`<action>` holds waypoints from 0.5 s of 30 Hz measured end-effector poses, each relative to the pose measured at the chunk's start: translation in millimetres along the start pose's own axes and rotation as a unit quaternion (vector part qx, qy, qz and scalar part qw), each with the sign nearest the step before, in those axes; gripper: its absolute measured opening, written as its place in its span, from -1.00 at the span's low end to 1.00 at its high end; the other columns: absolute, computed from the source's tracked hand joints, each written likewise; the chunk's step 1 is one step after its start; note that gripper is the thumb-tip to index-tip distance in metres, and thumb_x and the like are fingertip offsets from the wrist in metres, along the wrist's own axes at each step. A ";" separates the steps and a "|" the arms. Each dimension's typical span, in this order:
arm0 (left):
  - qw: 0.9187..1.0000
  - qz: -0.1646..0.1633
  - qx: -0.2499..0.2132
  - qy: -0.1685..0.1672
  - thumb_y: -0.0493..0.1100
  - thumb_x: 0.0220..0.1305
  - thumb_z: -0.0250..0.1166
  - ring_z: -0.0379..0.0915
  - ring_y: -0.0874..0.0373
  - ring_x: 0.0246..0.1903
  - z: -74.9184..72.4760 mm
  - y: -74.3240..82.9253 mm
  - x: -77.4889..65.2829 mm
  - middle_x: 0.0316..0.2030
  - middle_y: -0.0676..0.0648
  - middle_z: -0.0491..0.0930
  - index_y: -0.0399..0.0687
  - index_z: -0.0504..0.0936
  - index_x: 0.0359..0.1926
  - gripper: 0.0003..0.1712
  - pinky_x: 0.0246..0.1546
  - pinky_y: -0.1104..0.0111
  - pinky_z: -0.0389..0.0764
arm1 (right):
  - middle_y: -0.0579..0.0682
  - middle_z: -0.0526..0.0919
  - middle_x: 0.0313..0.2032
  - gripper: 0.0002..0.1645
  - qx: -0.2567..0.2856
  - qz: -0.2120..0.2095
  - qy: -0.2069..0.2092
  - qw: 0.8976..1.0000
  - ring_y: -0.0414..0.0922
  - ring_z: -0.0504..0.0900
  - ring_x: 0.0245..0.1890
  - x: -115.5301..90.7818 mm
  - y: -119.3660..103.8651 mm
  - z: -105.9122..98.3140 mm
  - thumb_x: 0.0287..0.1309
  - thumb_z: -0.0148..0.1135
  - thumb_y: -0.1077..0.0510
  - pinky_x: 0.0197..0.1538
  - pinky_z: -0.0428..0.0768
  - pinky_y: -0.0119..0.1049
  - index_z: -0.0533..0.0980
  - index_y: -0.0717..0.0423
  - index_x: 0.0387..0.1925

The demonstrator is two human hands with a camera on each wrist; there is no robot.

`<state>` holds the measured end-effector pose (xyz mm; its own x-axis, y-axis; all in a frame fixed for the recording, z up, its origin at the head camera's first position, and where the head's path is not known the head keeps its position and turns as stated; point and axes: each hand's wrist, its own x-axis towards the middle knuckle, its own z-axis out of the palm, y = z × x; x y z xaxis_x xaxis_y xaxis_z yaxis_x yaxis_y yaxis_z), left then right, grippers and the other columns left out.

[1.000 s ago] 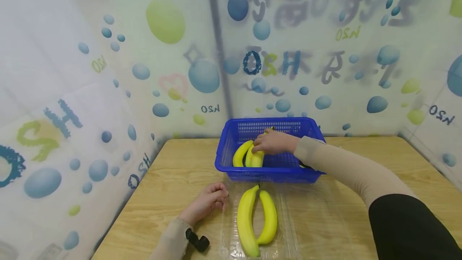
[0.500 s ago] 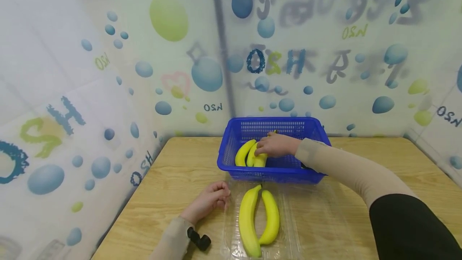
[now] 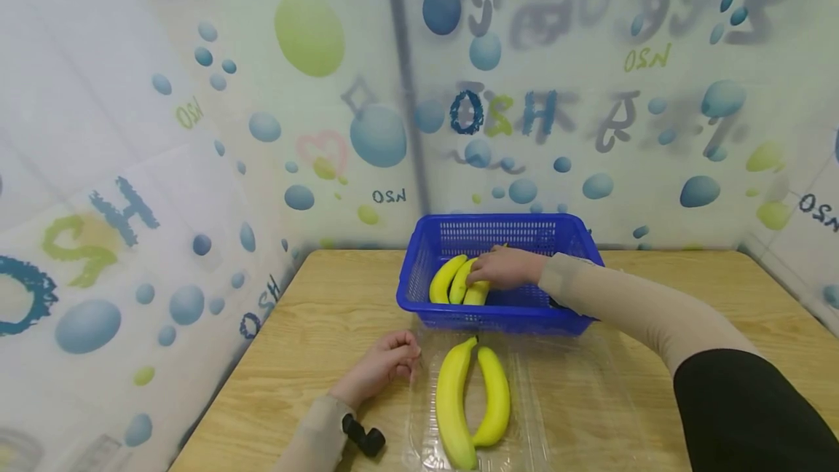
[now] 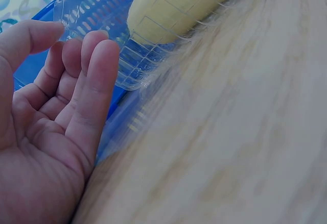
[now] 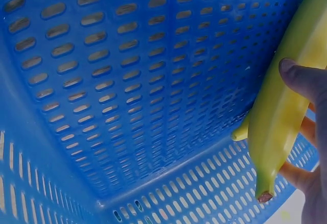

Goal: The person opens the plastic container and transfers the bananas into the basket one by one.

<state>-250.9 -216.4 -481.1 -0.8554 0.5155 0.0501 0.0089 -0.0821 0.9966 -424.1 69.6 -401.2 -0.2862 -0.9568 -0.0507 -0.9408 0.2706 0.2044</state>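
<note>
Inside the blue plastic basket (image 3: 505, 319), my right hand (image 3: 507, 268) grips a banana (image 5: 278, 114), thumb on one side and fingers round the other. Two more bananas (image 3: 448, 279) lie to its left in the basket. A small banana tip (image 5: 240, 131) shows behind the held one in the right wrist view. My left hand (image 3: 380, 366) pinches the edge of a clear plastic container (image 4: 97, 4) between thumb and index finger; its other fingers are loosely curled. Two bananas (image 3: 452, 406) lie in that container, side by side, in front of the basket.
The wooden table (image 3: 341, 290) reaches back to a pale patterned curtain (image 3: 314, 115) behind the basket. A clear lid (image 3: 577, 399) lies to the right of the container. A small black device (image 3: 363, 437) sits on the left wrist.
My right hand shifts slightly nearer within the basket, and a wider gap shows between the held banana and its neighbours. The left hand stays put. The head view has moved a little.
</note>
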 end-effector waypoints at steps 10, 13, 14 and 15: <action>1.000 -0.003 -0.001 0.002 -0.33 0.37 0.04 0.50 0.22 -0.54 -0.3 -1.1 0.6 -0.48 0.03 0.50 -0.09 0.41 -0.34 -0.88 -0.45 0.39 0.58 | -0.03 0.65 -0.02 -0.57 0.010 0.006 0.007 1.000 -0.04 0.60 -0.02 0.3 1.9 1.7 0.19 0.27 0.30 -0.06 0.60 -0.05 0.57 -0.11 0.07; 1.000 -0.006 0.000 0.002 -0.32 0.38 0.04 0.50 0.22 -0.54 -0.5 -0.9 0.4 -0.48 0.04 0.50 -0.08 0.42 -0.34 -0.88 -0.45 0.39 0.58 | -0.04 0.65 -0.04 -0.55 0.010 0.000 0.010 1.000 -0.06 0.61 -0.05 0.3 2.1 2.2 0.18 0.25 0.34 -0.09 0.61 -0.12 0.57 -0.10 0.06; 1.000 -0.008 0.001 0.003 -0.32 0.38 0.05 0.50 0.22 -0.54 -0.4 -0.7 0.4 -0.48 0.04 0.50 -0.07 0.42 -0.34 -0.88 -0.45 0.39 0.58 | -0.04 0.65 -0.05 -0.54 0.011 -0.001 0.011 1.000 -0.06 0.61 -0.06 0.2 2.1 2.1 0.17 0.24 0.36 -0.10 0.61 -0.12 0.57 -0.10 0.06; 1.000 -0.009 0.001 0.003 -0.31 0.38 0.05 0.50 0.22 -0.54 -0.2 -0.5 0.3 -0.48 0.04 0.50 -0.07 0.42 -0.34 -0.88 -0.45 0.39 0.58 | -0.04 0.66 -0.05 -0.53 0.012 -0.002 0.012 1.000 -0.06 0.61 -0.06 0.1 2.0 2.1 0.16 0.23 0.38 -0.10 0.61 -0.12 0.57 -0.10 0.06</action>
<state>-251.3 -216.5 -481.7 -0.8590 0.5110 0.0326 -0.0045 -0.0712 0.9975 -426.4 70.3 -402.9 -0.2788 -0.9599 -0.0281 -0.9459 0.2694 0.1808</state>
